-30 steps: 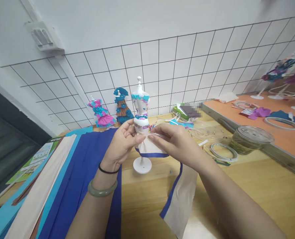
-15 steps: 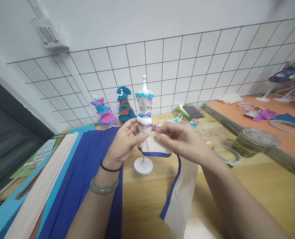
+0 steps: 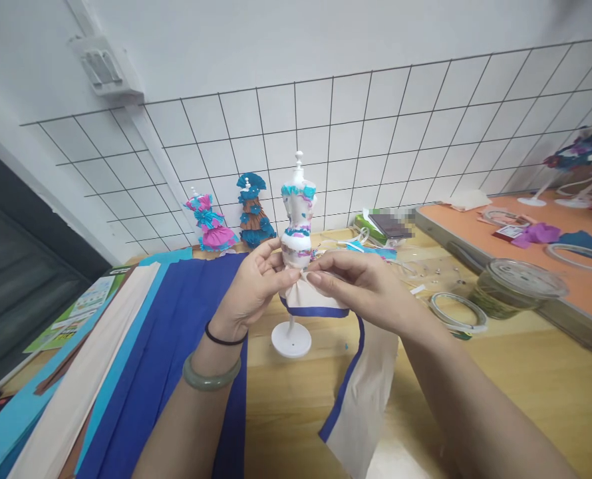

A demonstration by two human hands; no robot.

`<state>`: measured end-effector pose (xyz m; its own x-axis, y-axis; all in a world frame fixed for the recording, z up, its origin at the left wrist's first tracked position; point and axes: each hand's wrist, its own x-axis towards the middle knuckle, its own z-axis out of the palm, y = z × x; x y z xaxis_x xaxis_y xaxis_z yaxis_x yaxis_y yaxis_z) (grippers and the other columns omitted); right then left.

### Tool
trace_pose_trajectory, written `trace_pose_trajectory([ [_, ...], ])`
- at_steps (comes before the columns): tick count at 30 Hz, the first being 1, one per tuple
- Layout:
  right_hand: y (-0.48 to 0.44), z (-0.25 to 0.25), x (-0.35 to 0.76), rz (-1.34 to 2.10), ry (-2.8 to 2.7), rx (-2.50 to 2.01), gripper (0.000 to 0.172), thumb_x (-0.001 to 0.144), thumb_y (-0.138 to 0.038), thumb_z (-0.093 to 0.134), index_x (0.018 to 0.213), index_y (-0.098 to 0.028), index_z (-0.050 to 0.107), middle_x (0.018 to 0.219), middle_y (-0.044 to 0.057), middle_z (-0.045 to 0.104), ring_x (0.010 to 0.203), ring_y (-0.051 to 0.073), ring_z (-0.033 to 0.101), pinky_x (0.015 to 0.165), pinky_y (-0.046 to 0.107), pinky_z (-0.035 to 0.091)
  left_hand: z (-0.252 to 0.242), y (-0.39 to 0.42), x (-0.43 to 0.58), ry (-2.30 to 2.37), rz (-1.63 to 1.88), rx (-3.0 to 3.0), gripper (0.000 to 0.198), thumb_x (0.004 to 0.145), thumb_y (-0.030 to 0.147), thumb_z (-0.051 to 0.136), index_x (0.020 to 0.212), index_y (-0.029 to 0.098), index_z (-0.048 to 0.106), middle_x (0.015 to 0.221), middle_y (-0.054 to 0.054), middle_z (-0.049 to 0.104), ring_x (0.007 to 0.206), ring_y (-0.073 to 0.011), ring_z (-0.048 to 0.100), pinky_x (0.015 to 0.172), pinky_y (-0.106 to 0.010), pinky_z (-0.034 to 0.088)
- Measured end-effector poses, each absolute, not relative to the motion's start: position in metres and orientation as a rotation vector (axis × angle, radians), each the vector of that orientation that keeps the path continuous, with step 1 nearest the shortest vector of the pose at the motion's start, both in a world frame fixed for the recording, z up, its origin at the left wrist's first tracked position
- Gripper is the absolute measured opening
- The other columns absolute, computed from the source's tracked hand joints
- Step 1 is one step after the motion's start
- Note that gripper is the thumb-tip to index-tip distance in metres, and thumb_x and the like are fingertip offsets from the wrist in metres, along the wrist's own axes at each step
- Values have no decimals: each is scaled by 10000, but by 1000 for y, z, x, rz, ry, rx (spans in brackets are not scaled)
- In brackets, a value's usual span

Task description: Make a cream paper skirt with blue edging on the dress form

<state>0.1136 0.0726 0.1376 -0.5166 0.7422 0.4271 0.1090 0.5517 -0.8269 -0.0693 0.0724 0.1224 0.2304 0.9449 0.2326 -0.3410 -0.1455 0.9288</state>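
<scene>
A small white mannequin (image 3: 298,213) on a round base (image 3: 291,340) stands upright before me, with scraps of teal and purple paper stuck round its chest, waist and hips. Around its lower end lies a cream crepe-paper strip (image 3: 320,298) with a dark blue border, gathered into folds at the top. My left hand (image 3: 263,283) pinches the gathered edge on the left, its fingers reaching behind the mannequin. My right hand (image 3: 358,286) pinches the same edge between thumb and fingers on the right. The strip's loose tail hangs below my right hand onto the table.
Blue, cream, turquoise and brown crepe-paper sheets (image 3: 176,319) cover the table's left. Two dressed mini mannequins (image 3: 257,216) stand at the wall grid. Rightward are a phone (image 3: 390,223), tape rolls (image 3: 458,313), a lidded plastic tub (image 3: 520,287) and an orange board (image 3: 485,229).
The mannequin tilts slightly and its base has shifted a little nearer. Both hands keep their pinch on the cream strip, the gather between them drawn tighter. The view has moved slightly.
</scene>
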Motion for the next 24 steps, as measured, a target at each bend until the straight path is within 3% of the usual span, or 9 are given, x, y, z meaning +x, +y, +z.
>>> trace_pose_trajectory([
  [8, 77, 133, 109, 1006, -1848, -700, 164, 805, -310, 630, 776, -149, 630, 616, -28, 510, 533, 68, 398, 456, 201, 321, 123, 70, -67, 712, 1301, 1255, 561, 656, 179, 757, 1151, 134, 495, 1027, -104, 677, 995, -231, 629, 747, -263, 512],
  [24, 83, 130, 111, 1096, -1776, -798, 250, 780, -398, 644, 774, -151, 610, 642, -14, 513, 538, 74, 391, 462, 215, 311, 120, 72, -67, 711, 1293, 1312, 566, 689, 210, 745, 1207, 158, 523, 1130, -117, 655, 1105, -261, 579, 896, -346, 490],
])
